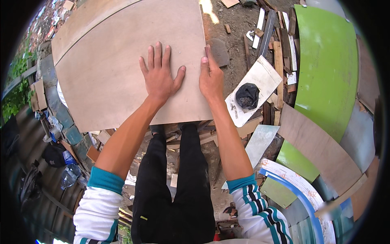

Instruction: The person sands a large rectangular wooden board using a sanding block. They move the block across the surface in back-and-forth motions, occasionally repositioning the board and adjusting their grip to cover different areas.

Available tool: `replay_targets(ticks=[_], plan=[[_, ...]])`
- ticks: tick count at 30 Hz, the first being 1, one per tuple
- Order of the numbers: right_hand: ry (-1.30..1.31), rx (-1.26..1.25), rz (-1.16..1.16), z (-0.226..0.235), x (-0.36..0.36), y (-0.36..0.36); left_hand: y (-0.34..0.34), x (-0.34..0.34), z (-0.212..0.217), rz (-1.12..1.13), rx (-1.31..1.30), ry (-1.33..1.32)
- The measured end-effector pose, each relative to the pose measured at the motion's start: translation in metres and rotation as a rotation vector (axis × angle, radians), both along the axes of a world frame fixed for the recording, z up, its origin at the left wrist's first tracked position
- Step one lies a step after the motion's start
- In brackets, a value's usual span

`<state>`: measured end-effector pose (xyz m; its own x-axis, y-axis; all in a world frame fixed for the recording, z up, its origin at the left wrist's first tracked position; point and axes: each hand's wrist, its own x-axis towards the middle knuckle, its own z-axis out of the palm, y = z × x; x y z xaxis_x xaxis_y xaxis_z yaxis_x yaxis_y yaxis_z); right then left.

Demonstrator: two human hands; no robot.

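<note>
A large brown board (122, 61) is laid flat in front of the person, its near edge just above the black-trousered legs (174, 183). The left hand (160, 77) is pressed flat on the board near that edge, fingers (156, 55) spread wide and nothing gripped. The right hand (211, 79) is set at the board's right edge, fingers held together and extended; whether they are curled round the edge cannot be told, since the underside is hidden.

The board is judged thin, stiff and fairly light for its size, though likely to flex if lifted by one corner. Its face looks smooth, so a flat palm could slip; the edges are the surer hold, one hand on each side.

Just right of the right hand, a white offcut (264, 77) is seen on the ground with a black bag (247, 95) on it. Wood scraps (280, 53) and a curved green panel (329, 69) are spread further right.
</note>
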<state>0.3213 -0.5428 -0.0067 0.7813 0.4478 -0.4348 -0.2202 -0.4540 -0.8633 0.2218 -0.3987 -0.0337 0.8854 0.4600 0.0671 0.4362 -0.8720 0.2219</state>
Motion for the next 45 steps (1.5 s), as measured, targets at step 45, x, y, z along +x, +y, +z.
replay_targets(ticks=[45], plan=[[-0.770,-0.146,0.070,-0.035,0.115,0.131,0.000,0.003,0.001,-0.044,-0.050,0.049]])
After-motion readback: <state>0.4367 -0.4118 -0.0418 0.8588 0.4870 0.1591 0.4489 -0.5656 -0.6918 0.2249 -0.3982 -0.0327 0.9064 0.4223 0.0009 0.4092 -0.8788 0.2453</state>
